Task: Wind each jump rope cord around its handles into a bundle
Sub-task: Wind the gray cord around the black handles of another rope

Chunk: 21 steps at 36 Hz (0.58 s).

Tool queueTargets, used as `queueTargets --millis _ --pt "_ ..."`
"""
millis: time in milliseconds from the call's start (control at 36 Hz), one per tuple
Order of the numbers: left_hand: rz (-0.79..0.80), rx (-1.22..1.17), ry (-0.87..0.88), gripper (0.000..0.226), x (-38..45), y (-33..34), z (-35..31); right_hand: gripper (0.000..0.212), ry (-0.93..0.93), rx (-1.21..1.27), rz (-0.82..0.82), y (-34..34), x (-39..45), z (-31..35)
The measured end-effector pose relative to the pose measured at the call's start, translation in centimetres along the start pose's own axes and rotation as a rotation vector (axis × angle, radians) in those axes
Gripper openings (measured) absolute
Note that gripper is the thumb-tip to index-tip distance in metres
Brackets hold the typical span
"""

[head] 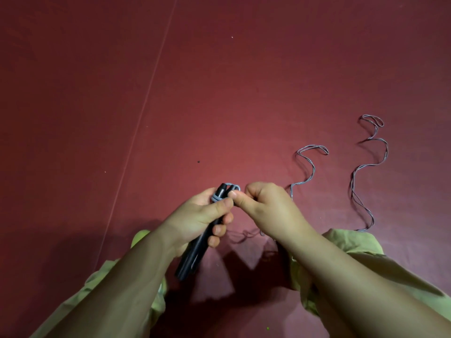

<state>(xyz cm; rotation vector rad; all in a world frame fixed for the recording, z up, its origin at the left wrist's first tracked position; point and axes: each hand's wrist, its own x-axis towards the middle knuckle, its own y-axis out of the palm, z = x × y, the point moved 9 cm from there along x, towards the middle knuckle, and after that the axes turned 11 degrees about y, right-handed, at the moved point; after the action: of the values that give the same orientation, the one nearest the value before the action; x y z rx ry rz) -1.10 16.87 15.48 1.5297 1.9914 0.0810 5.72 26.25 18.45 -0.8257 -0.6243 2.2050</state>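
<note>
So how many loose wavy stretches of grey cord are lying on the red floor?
2. One doubled grey cord snakes away from the right hand; a second doubled grey cord lies farther right, its lower end hidden behind the green sleeve. More may be hidden under the arms.

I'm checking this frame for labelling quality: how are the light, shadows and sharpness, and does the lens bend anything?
Head view: dim, warm light, brightest on the red floor near the hands, darkening toward the corners; dark shadows fall beneath the forearms; the left hand, black handles and grey cord look slightly soft; wide-angle stretch enlarges the forearms at the lower edge; no glare.
</note>
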Motion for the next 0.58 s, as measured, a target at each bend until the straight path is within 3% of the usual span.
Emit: queueTargets --millis 139,278,361,417,472,583 --pt "-0.074 0.068 -0.006 0.019 0.1 -0.7 0.1 0.054 0.009 -0.131 0.021 0.6 0.1 0.4" --pt "-0.171 0.167 -0.001 0.012 0.4 -2.9 0.0 0.043 -0.016 -0.042 0.265 0.8 -0.2 0.9" --pt "-0.173 0.342 0.006 0.006 0.6 -3.7 0.1 0.019 -0.110 -0.335 0.317 0.4 -0.6 1.0" --pt "-0.146 0.478 -0.002 0.008 0.7 -3.7 0.5 0.015 -0.174 -0.478 0.325 0.0 -0.8 1.0" --pt "-0.107 0.543 -0.025 0.005 0.7 -3.4 1.0 0.011 -0.220 -0.433 0.321 -0.7 -1.0 1.4" --pt "0.042 0.573 -0.076 0.003 0.4 -1.4 1.9 0.011 -0.223 -0.101 0.359 -2.1 -1.2 2.1"
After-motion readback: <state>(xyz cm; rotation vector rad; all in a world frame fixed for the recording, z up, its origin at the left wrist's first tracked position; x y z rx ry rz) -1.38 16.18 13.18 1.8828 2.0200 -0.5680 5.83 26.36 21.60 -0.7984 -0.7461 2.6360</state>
